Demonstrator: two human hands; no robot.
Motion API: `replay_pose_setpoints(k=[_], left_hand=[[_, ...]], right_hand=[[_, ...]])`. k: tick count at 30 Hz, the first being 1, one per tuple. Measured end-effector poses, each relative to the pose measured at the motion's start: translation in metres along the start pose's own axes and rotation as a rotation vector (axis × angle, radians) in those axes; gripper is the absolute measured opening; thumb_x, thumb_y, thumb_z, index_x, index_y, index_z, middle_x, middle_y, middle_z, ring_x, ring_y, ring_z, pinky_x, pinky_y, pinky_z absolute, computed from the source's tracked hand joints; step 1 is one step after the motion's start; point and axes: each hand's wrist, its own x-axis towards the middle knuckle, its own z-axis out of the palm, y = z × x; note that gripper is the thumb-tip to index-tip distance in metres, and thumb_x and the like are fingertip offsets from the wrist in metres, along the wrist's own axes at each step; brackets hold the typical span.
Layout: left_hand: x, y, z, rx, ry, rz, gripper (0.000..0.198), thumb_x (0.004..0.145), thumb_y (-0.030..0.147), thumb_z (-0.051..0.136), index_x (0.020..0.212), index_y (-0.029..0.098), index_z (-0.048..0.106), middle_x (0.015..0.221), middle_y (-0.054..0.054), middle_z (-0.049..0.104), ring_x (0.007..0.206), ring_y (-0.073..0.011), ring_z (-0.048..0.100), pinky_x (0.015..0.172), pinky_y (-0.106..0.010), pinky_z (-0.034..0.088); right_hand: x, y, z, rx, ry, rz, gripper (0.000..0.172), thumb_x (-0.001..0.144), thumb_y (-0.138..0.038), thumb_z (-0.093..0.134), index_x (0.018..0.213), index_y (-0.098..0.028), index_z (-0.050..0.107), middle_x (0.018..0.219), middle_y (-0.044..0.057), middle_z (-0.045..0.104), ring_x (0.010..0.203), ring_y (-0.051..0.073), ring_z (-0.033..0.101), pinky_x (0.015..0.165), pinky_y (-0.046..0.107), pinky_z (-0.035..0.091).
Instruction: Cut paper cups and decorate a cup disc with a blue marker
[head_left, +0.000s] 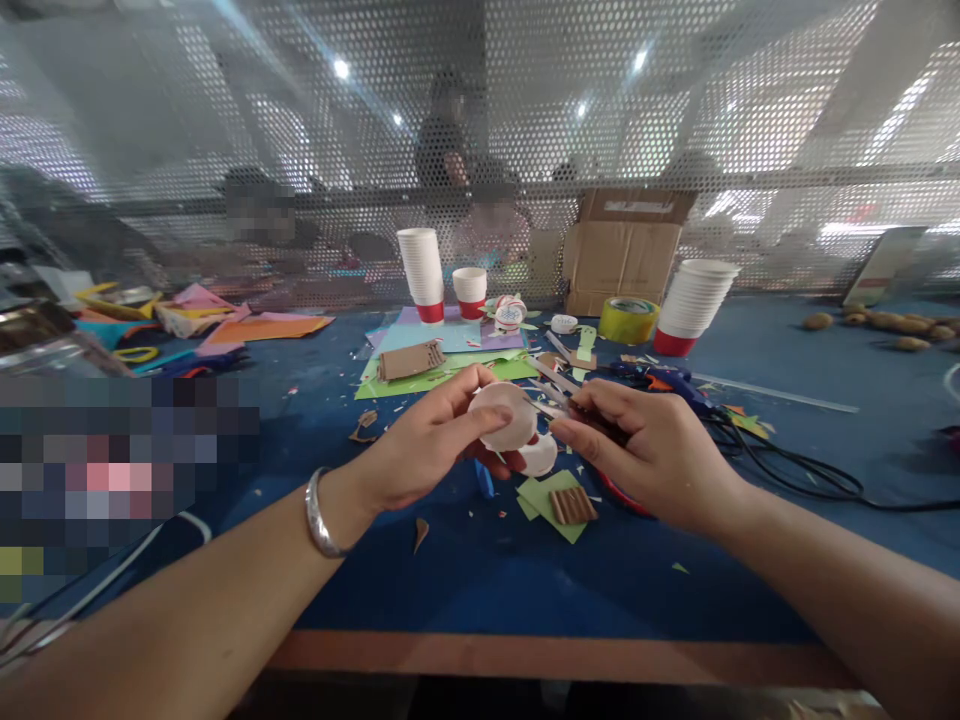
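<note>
My left hand (431,440) pinches a small white and red paper cup (510,418) by its round bottom, held just above the blue table (480,580). My right hand (649,450) is closed round a pair of scissors (551,392), whose blades meet the cup's side. A cut white piece (541,456) of cup hangs under the blades. Below the hands lie a green paper scrap (544,495) and a brown corrugated piece (572,505). A silver bangle (321,515) circles my left wrist.
Stacks of paper cups (420,265) (694,300), a single cup (470,290), yellow tape (628,318), coloured paper sheets (442,350), a cardboard box (626,245) and a glue gun (675,380) with black cable stand behind. A perforated screen (480,130) walls the far edge; people sit beyond it.
</note>
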Motion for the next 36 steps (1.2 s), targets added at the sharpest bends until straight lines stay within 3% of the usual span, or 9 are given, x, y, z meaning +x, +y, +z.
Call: replay_pose_setpoints(k=[5, 16, 22, 28, 32, 36], left_hand=[[-0.002, -0.001, 0.006, -0.009, -0.004, -0.052, 0.019, 0.093, 0.031, 0.064, 0.096, 0.019, 0.050, 0.082, -0.002, 0.073, 0.063, -0.0143, 0.072, 0.051, -0.020, 0.056], [-0.007, 0.002, 0.013, 0.124, -0.087, -0.059, 0.022, 0.093, 0.035, 0.064, 0.099, 0.020, 0.050, 0.079, -0.003, 0.072, 0.059, -0.0150, 0.072, 0.047, -0.018, 0.053], [-0.008, -0.004, 0.013, 0.248, -0.057, -0.050, 0.025, 0.092, 0.036, 0.065, 0.108, 0.020, 0.054, 0.084, -0.003, 0.071, 0.063, -0.0157, 0.071, 0.052, -0.023, 0.057], [-0.005, -0.004, 0.009, 0.300, -0.088, -0.085, 0.025, 0.090, 0.037, 0.066, 0.103, 0.016, 0.061, 0.087, -0.005, 0.069, 0.067, -0.0167, 0.069, 0.051, -0.023, 0.054], [-0.001, 0.000, 0.005, 0.370, -0.121, -0.084, 0.021, 0.090, 0.035, 0.066, 0.097, 0.015, 0.068, 0.083, -0.002, 0.066, 0.067, -0.0109, 0.060, 0.056, -0.020, 0.047], [0.000, 0.002, 0.005, 0.282, -0.127, -0.094, 0.018, 0.086, 0.030, 0.072, 0.091, 0.013, 0.070, 0.081, 0.000, 0.064, 0.072, -0.0085, 0.056, 0.064, -0.018, 0.045]], right_hand=[[0.004, 0.002, 0.001, 0.082, 0.028, 0.048, 0.041, 0.095, -0.057, 0.053, 0.080, -0.019, 0.056, 0.070, 0.000, 0.051, 0.065, 0.013, 0.043, 0.058, 0.028, 0.032], [0.005, 0.003, 0.011, 0.469, -0.141, 0.122, 0.030, 0.085, -0.046, 0.071, 0.084, -0.017, 0.063, 0.077, 0.000, 0.058, 0.071, 0.014, 0.051, 0.062, 0.025, 0.042], [0.005, 0.001, 0.011, 0.356, -0.125, 0.096, 0.023, 0.089, -0.038, 0.065, 0.081, -0.016, 0.065, 0.077, 0.001, 0.060, 0.072, 0.016, 0.053, 0.063, 0.026, 0.041], [0.006, 0.003, 0.010, 0.343, -0.154, 0.070, 0.019, 0.088, -0.031, 0.064, 0.078, -0.015, 0.067, 0.072, 0.001, 0.062, 0.071, 0.015, 0.052, 0.064, 0.026, 0.041], [0.006, 0.006, 0.009, 0.378, -0.196, 0.058, 0.024, 0.090, -0.035, 0.062, 0.081, -0.015, 0.069, 0.074, 0.001, 0.063, 0.070, 0.015, 0.052, 0.063, 0.026, 0.041], [0.005, 0.005, 0.009, 0.384, -0.222, 0.079, 0.028, 0.090, -0.041, 0.063, 0.082, -0.014, 0.070, 0.076, 0.002, 0.063, 0.069, 0.014, 0.052, 0.062, 0.026, 0.040]])
